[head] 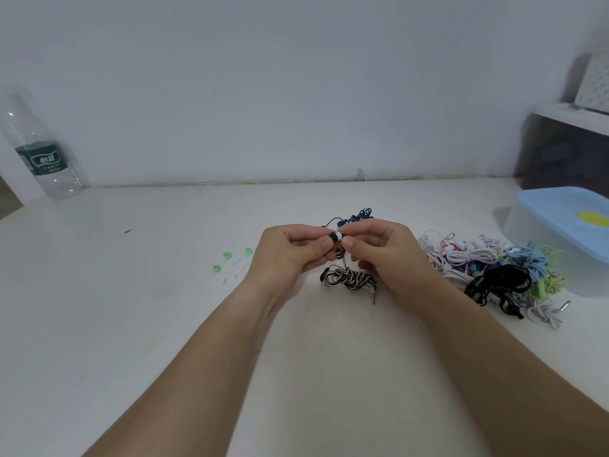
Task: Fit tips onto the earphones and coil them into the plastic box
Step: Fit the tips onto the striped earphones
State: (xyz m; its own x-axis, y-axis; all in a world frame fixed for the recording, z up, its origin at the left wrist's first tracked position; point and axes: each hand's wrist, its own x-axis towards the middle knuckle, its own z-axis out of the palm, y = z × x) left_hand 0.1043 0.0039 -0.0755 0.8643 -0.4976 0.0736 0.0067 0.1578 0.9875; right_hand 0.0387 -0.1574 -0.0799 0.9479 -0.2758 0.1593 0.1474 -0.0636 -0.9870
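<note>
**A:** How are the hands set?

**B:** Both forearms reach forward over the white desk (pixel 164 324). The left hand (pixel 290 252) and right hand (pixel 382 252) meet well left of the translucent plastic box with a pale blue lid (pixel 557 206). Each grip is a pinch: the left grasps the small black earbud (pixel 333 239), and the right grasps the white rubber tip (pixel 339 234) at the earbud's end.

**A:** And its cable?

**B:** The black-and-white striped cable (pixel 349 278) drops from the left grip into a loose bundle on the desk, just under the hands.

**A:** Counts?

**B:** One box, lid on. One dark blue earphone set (pixel 357 215) lies just beyond the hands. A mixed pile of coloured earphones (pixel 487 268) lies right beside the box, too tangled to count. Three loose green tips (pixel 226 255) lie farther left of the box than the hands, with pale ones I cannot count. One clear water bottle (pixel 43 156) stands farthest left.
</note>
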